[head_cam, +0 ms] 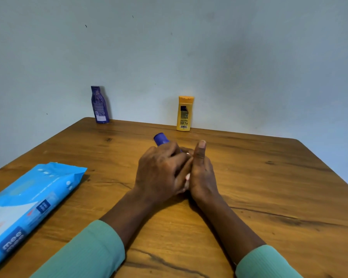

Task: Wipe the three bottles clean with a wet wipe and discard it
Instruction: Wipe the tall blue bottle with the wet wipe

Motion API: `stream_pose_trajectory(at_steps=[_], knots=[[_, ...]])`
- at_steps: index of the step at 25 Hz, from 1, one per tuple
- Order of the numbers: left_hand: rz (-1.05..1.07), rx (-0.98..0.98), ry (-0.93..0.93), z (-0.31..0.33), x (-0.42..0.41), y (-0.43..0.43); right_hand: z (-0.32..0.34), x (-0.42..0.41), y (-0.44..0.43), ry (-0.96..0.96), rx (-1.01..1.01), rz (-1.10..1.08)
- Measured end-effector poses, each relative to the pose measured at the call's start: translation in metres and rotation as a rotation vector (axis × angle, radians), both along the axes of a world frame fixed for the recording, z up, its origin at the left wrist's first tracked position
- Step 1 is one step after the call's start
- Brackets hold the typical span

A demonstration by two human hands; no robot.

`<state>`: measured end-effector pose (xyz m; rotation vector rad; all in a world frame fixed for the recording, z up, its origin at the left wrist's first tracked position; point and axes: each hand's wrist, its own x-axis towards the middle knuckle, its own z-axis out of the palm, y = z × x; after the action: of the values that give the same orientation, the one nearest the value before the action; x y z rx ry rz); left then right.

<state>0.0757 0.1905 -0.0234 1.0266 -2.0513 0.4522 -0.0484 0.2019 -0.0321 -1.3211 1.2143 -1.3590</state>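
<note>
A: Location of the item being wiped?

B: The small purple bottle (161,139) is at mid-worktop, tilted away from the person, cap end protruding past the fingers. The left hand (159,173) has its grip clamped around the body. The right hand (201,173) presses against it, thumb raised; a sliver of white wet wipe (187,178) shows between the palms. Whether the right grip closes on the wipe cannot be told.

A: Other bottles?

B: The tall purple bottle (99,105) stands upright at the far-left corner, and the yellow bottle (184,113) upright at the far edge; both are against the wall (189,47) and well apart from each other.

A: Clearance?

B: The blue wipes pack (28,205) lies at the near-left edge of the worktop (279,187). The right half is bare wood up to its rounded far-right corner.
</note>
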Motion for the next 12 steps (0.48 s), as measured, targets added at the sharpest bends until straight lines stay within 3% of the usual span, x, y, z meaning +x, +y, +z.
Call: stream_pose_trajectory(at_steps=[4,8,10,12], knots=[[0.202,0.038,0.192,0.006,0.018,-0.018,0.002,0.003,0.008,0.360,-0.174,0.070],[0.370,0.149,0.323,0.007,0.042,-0.031,0.003,0.004,0.008,0.632,-0.191,0.099],[0.296,0.165,0.329,0.005,0.039,-0.028,0.001,0.004,0.006,0.588,-0.186,0.025],[0.137,0.164,0.281,0.003,0.024,-0.018,-0.004,0.002,0.002,0.370,-0.182,-0.077]])
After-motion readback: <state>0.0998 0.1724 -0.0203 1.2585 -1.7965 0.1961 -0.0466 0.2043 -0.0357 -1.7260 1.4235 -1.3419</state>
